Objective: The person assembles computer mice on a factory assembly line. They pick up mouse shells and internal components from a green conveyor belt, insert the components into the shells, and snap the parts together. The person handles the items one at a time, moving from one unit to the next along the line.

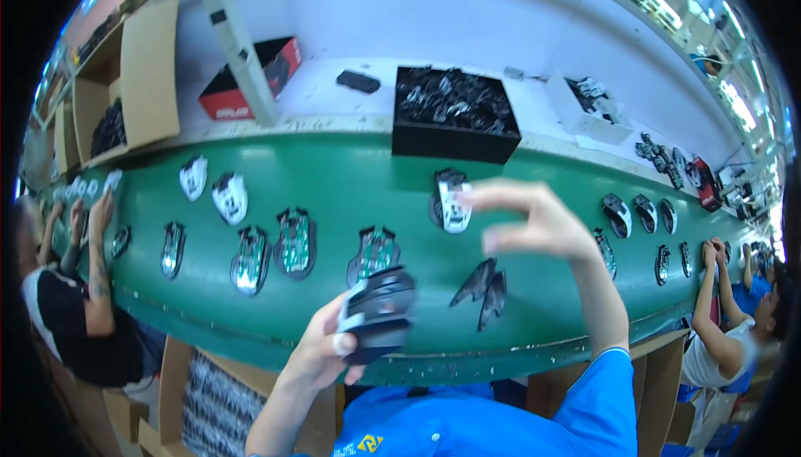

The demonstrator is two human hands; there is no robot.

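My left hand [317, 348] is closed around a black and grey computer mouse [382, 313], held up over the near edge of the green bench. My right hand [541, 225], a little blurred, has its thumb and fingers apart with nothing seen between them. Its fingertips are nearest to a mouse with a white top part [453, 207]; whether they touch it I cannot tell. Below that hand lie two black curved side pieces [492, 294]. Just beyond the held mouse sits an open mouse base with a green circuit board [374, 248].
More open mouse bases [294, 244] and white-topped ones [229, 198] lie along the green bench [334, 181]. A black box of dark parts [455, 146] stands at the back. Cardboard boxes [171, 390] sit below the near edge. People work at the left and right ends.
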